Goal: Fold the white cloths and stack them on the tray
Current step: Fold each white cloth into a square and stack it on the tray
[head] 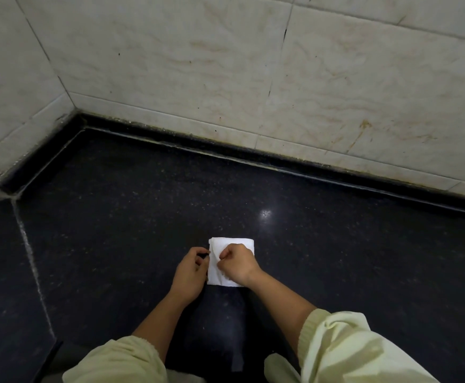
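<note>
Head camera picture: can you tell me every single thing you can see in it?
white cloth: one, white, folded small, lying on the stone surface between the hands
stone surface: one, black with pale specks, fills the lower half
light spot: one, white, on the stone surface beyond the cloth
wall tiles: several, cream with brownish veins, behind and at the left
sleeves: two, pale yellow-green, pushed up, at the bottom edge
left hand: one, at the cloth's left edge, fingers curled; grip unclear
right hand: one, on top of the cloth, fingers pinching it
</note>
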